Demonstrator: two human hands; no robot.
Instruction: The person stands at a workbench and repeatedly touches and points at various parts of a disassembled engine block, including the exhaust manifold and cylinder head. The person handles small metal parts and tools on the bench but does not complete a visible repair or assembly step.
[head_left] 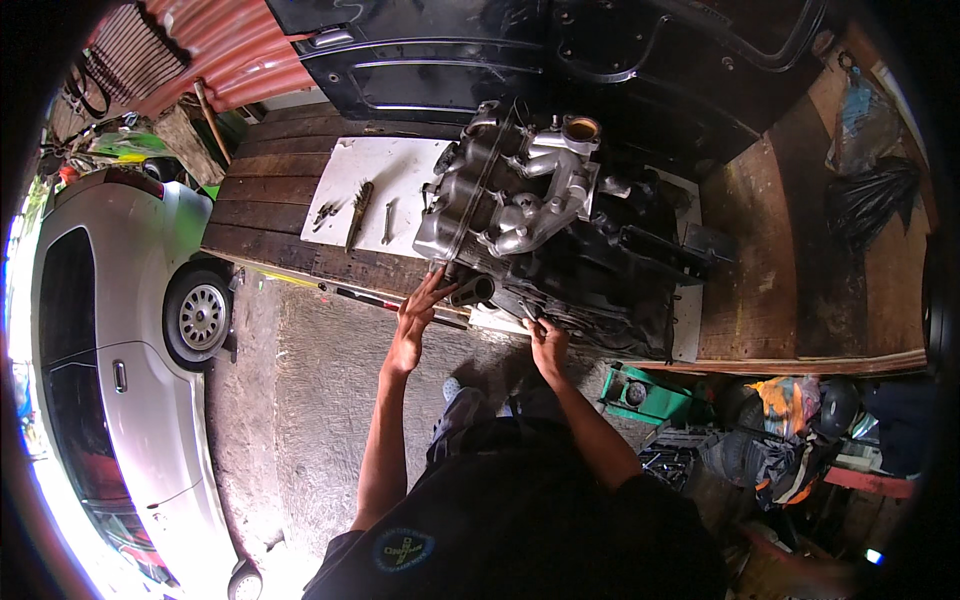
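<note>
A metal engine [540,215] with a cast intake manifold and a dark lower section lies on the wooden bench. The fingers of my left hand [417,322] are stretched out against its lower left side, beside a dark tubular fitting [472,291]. Lower on the engine's front, my right hand [548,348] is closed on a small slender silver tool [529,312], apparently a wrench. To the left on a white board [330,210] lie an open-end wrench [387,223], a long dark tool [360,210] and some small dark pieces [325,213].
The bench [250,185] backs onto dark vehicle panels [420,55]. A silver car [130,420] stands left. Black bags [870,200] are at the right. Below the bench's right end are a green floor jack [660,400] and piled gear. Concrete floor [310,400] lies under me.
</note>
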